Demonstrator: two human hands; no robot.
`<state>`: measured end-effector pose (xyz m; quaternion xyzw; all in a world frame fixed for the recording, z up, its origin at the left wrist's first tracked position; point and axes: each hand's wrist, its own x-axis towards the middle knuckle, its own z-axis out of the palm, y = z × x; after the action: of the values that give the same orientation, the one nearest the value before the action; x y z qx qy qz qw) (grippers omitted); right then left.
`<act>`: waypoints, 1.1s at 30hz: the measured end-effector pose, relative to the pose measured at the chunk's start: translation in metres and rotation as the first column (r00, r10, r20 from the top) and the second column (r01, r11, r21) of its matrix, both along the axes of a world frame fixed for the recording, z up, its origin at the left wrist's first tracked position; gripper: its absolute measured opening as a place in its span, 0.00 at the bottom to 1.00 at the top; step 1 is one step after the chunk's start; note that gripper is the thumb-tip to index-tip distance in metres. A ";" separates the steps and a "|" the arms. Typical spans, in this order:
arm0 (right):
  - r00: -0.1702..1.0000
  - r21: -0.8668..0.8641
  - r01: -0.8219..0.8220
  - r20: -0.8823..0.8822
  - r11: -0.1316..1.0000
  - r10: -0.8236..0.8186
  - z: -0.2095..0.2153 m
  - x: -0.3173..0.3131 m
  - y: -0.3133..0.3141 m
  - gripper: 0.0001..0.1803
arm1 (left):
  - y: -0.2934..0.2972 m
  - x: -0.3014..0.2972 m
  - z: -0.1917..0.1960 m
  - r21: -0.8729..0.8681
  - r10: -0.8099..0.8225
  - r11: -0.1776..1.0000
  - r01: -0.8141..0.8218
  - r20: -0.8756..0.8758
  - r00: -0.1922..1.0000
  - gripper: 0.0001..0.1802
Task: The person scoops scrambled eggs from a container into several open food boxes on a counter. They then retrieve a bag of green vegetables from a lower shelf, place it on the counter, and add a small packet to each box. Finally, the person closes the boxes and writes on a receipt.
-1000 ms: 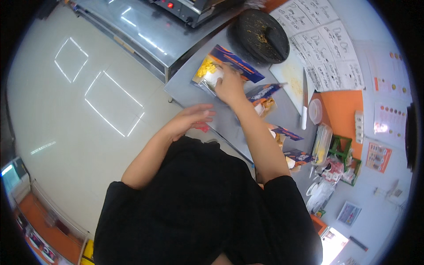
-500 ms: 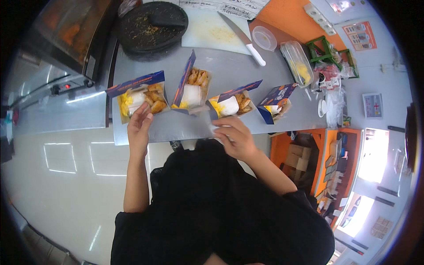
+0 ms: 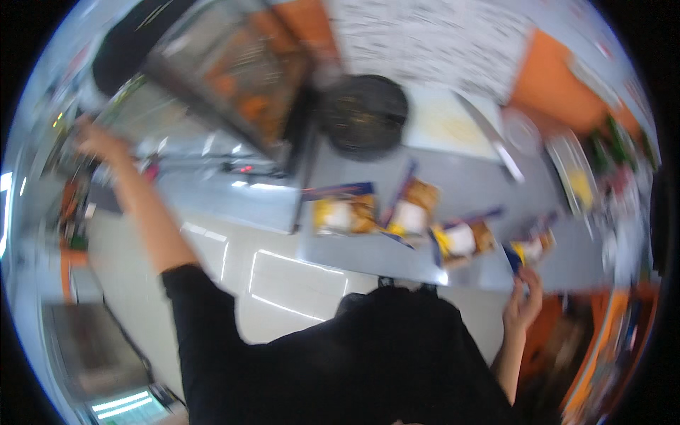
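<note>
My left arm stretches out to the far left, past the glass display cabinet. The left hand [image 3: 103,144] is smeared by motion, and whatever it touches there cannot be made out. My right hand [image 3: 523,304] is low at the counter's front edge, just below the rightmost food box [image 3: 530,249]. Its fingers are loosely bent and apart, with nothing visible in them. Several blue open-lidded boxes stand in a row, among them a leftmost box [image 3: 345,214], one beside it [image 3: 414,205] and another [image 3: 462,241]. They hold golden-brown pieces, a white portion and something yellow.
Behind the boxes lie a round black board [image 3: 363,117], a white cutting board [image 3: 443,120] and a knife [image 3: 496,142] with a white handle. A clear container [image 3: 575,177] with yellow food stands at right. The glass cabinet [image 3: 234,78] rises at the back left.
My view has swung left and blurred. My left hand has gone from the leftmost box to the far left. My right hand has moved from the middle boxes to the rightmost one.
</note>
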<state>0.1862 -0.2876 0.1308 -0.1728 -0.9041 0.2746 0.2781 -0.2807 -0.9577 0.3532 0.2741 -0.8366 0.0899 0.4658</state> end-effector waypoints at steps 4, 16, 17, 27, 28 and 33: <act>0.984 -0.012 -0.176 -0.024 0.984 0.175 0.010 -0.030 -0.003 0.12 | -0.007 0.000 -0.009 0.242 -0.439 0.761 0.602 -0.491 0.752 0.33; 0.890 -0.587 -0.438 -0.180 0.681 0.418 0.002 -0.068 0.007 0.58 | 0.537 0.314 -0.215 0.632 -0.891 -0.454 0.628 -0.344 -0.298 0.36; 0.848 -0.633 -0.520 -0.301 0.573 0.437 0.003 -0.063 0.017 0.55 | 0.553 0.313 -0.213 0.645 -0.884 -0.464 0.607 -0.381 -0.271 0.37; 0.994 -0.891 -0.106 -0.087 0.442 0.063 -0.040 -0.061 0.231 0.14 | 0.735 0.370 -0.249 0.876 -0.877 -0.448 0.180 -0.391 -0.278 0.51; 0.998 -0.866 -0.001 0.034 0.501 0.061 -0.051 -0.062 0.270 0.13 | 0.755 0.376 -0.252 0.899 -0.890 -0.419 0.130 -0.378 -0.256 0.52; 0.731 -0.292 -0.223 0.581 0.930 0.358 -0.119 -0.043 0.420 0.12 | 0.808 0.404 -0.286 0.922 -0.801 0.039 0.385 0.259 -0.539 0.15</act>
<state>0.1430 0.1326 0.0118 -0.1371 -0.9275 0.3322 -0.1030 0.1233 -0.1495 0.0670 -0.4034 -0.8354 -0.2693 -0.2586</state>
